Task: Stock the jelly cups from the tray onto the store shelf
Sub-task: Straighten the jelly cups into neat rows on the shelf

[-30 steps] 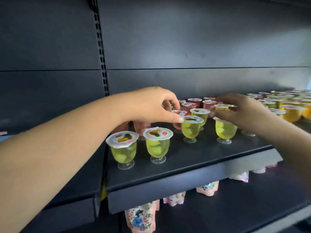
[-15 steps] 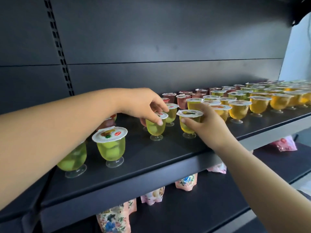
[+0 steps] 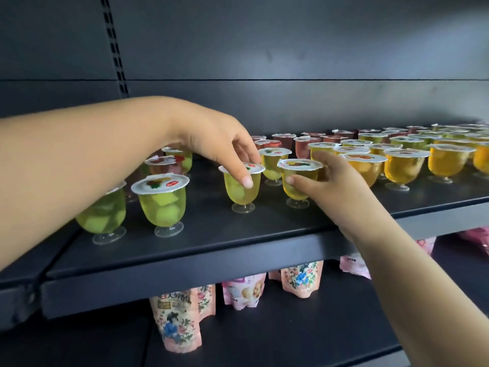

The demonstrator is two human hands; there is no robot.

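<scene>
Several footed jelly cups with white foil lids stand on the dark shelf (image 3: 211, 247). My left hand (image 3: 214, 144) reaches in from the left and pinches a green jelly cup (image 3: 242, 193) at its lid and side; the cup stands on the shelf. Just to its right, my right hand (image 3: 336, 186) grips a yellow jelly cup (image 3: 297, 181) by its body, foot on the shelf. Two more green cups (image 3: 162, 205) stand near the front left, one partly behind my left forearm. No tray is in view.
Rows of orange cups (image 3: 404, 165) and red cups (image 3: 304, 149) fill the shelf's right and back. Pink printed pouches (image 3: 177, 324) stand on the lower shelf. A slotted upright (image 3: 116, 49) runs up the dark back panel.
The view has shifted closer. Both hands keep their grips on the same two cups, which sit in nearly the same spots on the shelf.
</scene>
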